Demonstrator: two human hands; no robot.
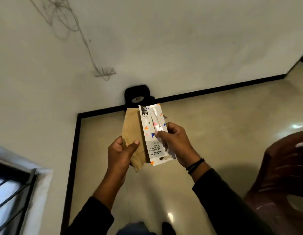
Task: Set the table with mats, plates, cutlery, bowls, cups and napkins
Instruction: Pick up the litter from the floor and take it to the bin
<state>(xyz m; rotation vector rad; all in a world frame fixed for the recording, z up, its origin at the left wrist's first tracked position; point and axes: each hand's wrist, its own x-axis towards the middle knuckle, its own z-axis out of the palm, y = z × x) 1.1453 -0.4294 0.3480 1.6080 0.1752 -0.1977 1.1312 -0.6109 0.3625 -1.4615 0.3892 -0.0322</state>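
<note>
Person stands over a tiled floor (pixel 215 116) near a wall corner. Left hand (pixel 121 154) grips a brown paper bag (pixel 131 131), thumb pressed across its front, fingers curled behind. Right hand (pixel 175 143) pinches a white pencil packet (pixel 151 133) with coloured triangles, held just beside the bag and overlapping its right edge; fingers curled round the packet's clear blister side.

No mats, plates, cutlery, bowls, cups or napkins in view. No counter in view either. Whether the bag holds any table item: cannot tell.

Beyond the hands, a black object (pixel 138 94) sits against the skirting. To the right of the right hand, a dark brown plastic chair (pixel 283 167), blurred.

Judgement: table setting not yet begun; this looks like sorting or clearing of unrelated items. Next move calls for putting down both items, freeing the hands, then locating mats first.
</note>
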